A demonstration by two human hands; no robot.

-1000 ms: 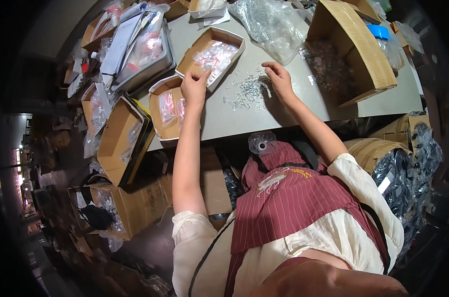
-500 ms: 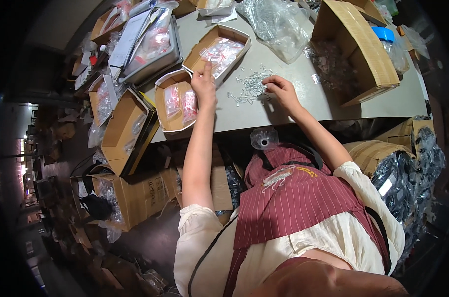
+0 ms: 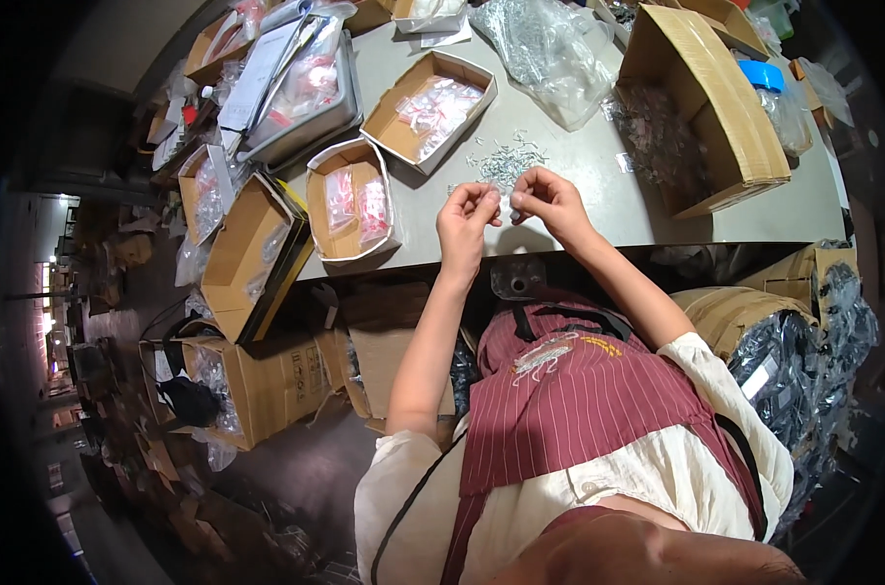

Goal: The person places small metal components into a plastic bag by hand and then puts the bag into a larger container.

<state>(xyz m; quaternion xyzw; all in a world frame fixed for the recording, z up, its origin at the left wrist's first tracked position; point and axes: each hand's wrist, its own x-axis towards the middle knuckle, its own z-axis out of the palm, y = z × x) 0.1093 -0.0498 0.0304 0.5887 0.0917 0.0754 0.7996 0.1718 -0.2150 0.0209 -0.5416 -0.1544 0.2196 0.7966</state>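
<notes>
My left hand and my right hand meet fingertip to fingertip over the table's near edge. Pinched in the left fingers is what looks like a small clear plastic bag, which reaches across to the right fingertips. The right thumb and fingers are closed too; whatever they hold is too small to make out. Just beyond both hands lies a loose pile of small silvery screws. A shallow cardboard box of small clear bags with red edges stands behind on the left. Nearer, another cardboard box holds similar bags.
A grey bin with papers and bags sits at far left. Behind the screws lies a large clear plastic bag of metal pieces. At right, a tall carton lies on its side. More cartons stand below the table.
My left hand has left the far bag box and come right and nearer me. My right hand has drawn back from the screw pile to meet it.
</notes>
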